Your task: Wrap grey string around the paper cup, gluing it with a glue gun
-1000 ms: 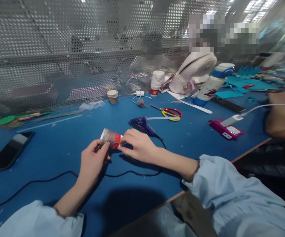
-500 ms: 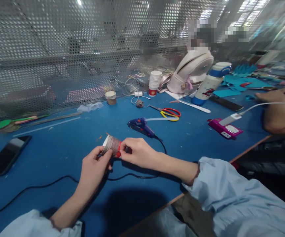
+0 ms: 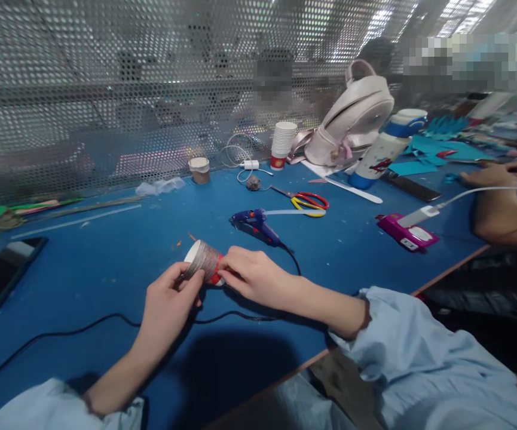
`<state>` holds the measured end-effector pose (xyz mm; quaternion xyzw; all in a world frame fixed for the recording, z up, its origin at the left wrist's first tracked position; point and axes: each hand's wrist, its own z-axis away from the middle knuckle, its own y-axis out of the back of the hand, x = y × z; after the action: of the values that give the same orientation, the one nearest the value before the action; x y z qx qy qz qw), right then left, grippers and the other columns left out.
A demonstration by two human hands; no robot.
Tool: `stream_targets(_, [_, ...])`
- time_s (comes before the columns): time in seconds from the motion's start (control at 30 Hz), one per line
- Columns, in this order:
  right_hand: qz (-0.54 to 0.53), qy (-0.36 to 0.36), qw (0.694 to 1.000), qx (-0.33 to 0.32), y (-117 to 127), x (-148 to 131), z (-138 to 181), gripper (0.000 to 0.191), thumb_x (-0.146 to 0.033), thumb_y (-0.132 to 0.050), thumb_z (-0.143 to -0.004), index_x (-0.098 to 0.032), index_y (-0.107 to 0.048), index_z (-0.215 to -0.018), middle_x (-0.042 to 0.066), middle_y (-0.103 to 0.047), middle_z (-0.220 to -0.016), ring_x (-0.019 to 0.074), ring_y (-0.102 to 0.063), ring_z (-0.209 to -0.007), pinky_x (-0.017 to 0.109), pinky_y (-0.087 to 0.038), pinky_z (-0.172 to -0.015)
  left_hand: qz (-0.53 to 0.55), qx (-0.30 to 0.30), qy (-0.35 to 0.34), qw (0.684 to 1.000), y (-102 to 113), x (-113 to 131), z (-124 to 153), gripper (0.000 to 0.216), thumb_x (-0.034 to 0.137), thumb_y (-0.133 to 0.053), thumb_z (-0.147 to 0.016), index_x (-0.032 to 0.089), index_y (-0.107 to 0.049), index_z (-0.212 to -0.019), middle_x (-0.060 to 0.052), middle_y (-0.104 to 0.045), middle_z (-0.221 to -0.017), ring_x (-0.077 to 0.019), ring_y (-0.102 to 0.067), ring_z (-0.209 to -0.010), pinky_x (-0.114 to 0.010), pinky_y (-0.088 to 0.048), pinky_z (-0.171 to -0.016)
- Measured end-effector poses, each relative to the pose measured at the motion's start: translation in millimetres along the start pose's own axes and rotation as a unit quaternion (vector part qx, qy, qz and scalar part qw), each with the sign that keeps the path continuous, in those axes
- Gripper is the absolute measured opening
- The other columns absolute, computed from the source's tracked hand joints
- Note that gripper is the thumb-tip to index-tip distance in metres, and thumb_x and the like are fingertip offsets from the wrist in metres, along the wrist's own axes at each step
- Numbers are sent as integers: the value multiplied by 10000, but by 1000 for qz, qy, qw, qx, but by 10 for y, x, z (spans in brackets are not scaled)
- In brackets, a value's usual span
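Note:
A paper cup [image 3: 206, 258] lies on its side between my hands, wound with grey-brown cord over most of its wall and showing red at the right end. My left hand [image 3: 173, 295] is closed around the cup's left part, thumb in front and fingers behind. At the red end, my right hand [image 3: 251, 272] has its fingers pinched against the cup; whether a cord end is between them is hidden. Just beyond the right hand lies a blue glue gun [image 3: 256, 224] with a clear glue stick in its back. Scissors [image 3: 307, 202] with red and yellow handles rest behind it.
A black cable [image 3: 83, 328] crosses the table below my hands. At left are a phone [image 3: 5, 275] and a glue stick [image 3: 76, 221]. Along the back stand stacked cups [image 3: 284, 143], a backpack [image 3: 352, 119] and a bottle [image 3: 386, 149]. Another person's arm [image 3: 500, 203] rests at right.
The view has shifted slightly. The cup has turned a little in my hands, and my right fingers have closed in nearer together at its red end.

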<state>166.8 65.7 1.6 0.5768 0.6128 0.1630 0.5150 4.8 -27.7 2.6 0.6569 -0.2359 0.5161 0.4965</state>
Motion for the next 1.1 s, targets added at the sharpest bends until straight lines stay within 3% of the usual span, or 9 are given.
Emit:
stream_targets(0.37, [-41, -26, 998, 45, -15, 3, -23, 121, -147, -515, -902, -152, -580, -800, 28, -587, -765, 121, -538, -695, 231, -414, -651, 34, -15, 12, 999, 11, 43, 14, 172, 371, -631, -765, 200, -641, -764, 63, -554, -453, -105, -507, -418, -203, -378, -444])
stream_targets(1.1, [-59, -27, 996, 69, 36, 45, -29, 116, -92, -508, -866, -147, -578, -792, 23, -582, -742, 108, -509, -656, 222, -404, -627, 36, -13, 2, 999, 15, 36, 6, 199, 396, -639, -733, 197, -623, -736, 64, -536, -425, -110, -490, -418, -206, -378, -462])
